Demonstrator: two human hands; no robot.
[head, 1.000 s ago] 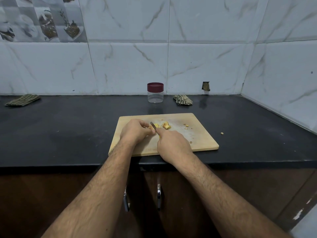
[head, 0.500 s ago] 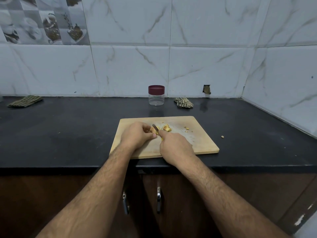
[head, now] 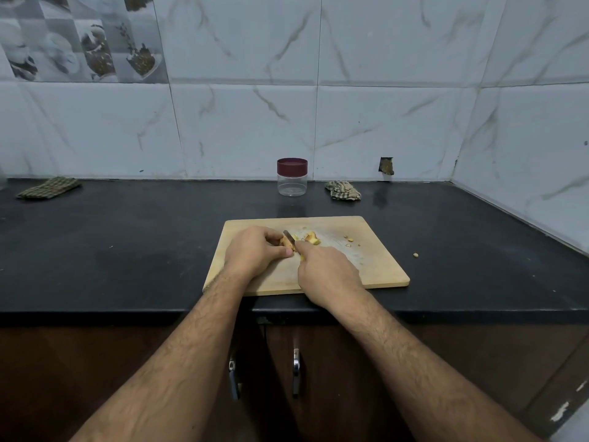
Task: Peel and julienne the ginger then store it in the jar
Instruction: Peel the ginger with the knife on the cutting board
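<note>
Left hand (head: 255,250) curls round the ginger (head: 286,242), pinning it to the cutting board (head: 376,269) so the right hand (head: 328,269), clenched on the knife (head: 290,240), can slice safely, the lidded jar (head: 292,177) waiting behind.

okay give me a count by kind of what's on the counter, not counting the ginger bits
Cloths: 2, one far left, one by the jar
Jar: 1
Board: 1
Knife: 1, held over the board
Total: 5
</note>
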